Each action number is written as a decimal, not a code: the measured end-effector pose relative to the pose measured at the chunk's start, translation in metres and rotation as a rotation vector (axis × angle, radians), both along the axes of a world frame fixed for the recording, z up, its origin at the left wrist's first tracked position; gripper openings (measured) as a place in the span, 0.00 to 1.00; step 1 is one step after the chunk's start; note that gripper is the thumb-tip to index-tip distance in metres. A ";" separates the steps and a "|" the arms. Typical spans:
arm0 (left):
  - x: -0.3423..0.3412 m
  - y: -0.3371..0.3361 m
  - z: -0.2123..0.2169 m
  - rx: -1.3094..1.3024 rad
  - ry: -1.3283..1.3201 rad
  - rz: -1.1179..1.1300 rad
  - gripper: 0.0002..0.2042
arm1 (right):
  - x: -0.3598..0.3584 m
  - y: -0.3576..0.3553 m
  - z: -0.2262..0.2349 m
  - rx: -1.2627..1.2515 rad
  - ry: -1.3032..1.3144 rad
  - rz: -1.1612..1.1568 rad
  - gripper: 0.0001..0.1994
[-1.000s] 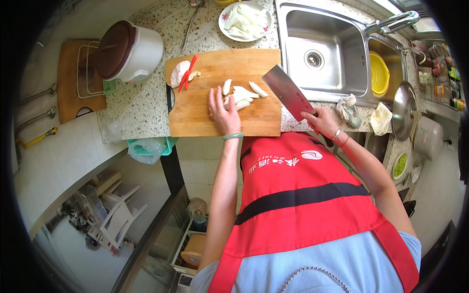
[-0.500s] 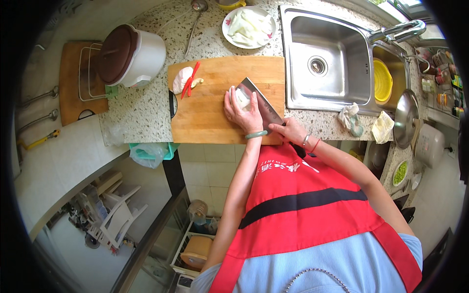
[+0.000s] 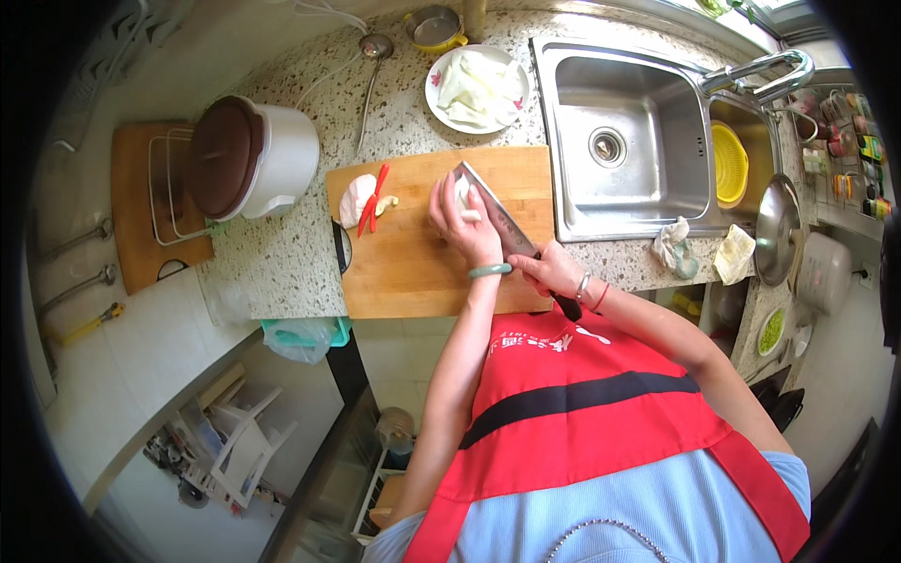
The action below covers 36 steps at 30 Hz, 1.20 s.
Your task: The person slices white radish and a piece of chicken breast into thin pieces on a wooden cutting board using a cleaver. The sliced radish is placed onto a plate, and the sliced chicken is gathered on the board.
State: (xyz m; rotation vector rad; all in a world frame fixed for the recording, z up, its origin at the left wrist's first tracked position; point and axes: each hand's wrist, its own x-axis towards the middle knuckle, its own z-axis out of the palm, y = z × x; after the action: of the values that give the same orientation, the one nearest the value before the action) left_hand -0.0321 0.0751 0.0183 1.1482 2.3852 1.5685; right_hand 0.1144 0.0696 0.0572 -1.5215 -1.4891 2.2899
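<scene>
My right hand (image 3: 554,270) is wrapped around the black handle of a kitchen cleaver (image 3: 496,212), over the right part of a wooden cutting board (image 3: 413,281). Along the blade's left side, my left hand (image 3: 467,230) is closed around white vegetable pieces (image 3: 463,199), partly hidden by its fingers; their exact kind is unclear. The blade stands on edge close to those fingers. At the board's far left lie a pale pink lump, apparently meat (image 3: 356,200), red chili peppers (image 3: 373,202) and a small yellowish piece, perhaps ginger (image 3: 389,204).
Beyond the board is a white plate (image 3: 435,103) of pale sliced vegetable. A steel sink (image 3: 648,178) is on the right, with cloths (image 3: 674,246) on its near edge. A rice cooker (image 3: 286,159) stands left, and a ladle (image 3: 373,75) lies behind.
The view has shifted, so the counter appears lower. The cleaver blade has turned from showing its broad face to standing more on edge. Both hands keep their holds.
</scene>
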 end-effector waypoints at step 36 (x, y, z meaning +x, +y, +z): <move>-0.084 0.074 0.029 -0.248 -0.024 -0.772 0.13 | 0.016 0.108 0.026 0.332 -0.177 -0.428 0.13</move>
State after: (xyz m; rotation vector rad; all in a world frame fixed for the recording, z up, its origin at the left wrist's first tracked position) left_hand -0.1158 0.1491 0.0469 1.6769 1.7011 0.9862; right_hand 0.1302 0.1775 0.0835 -1.7622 -1.3274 1.6233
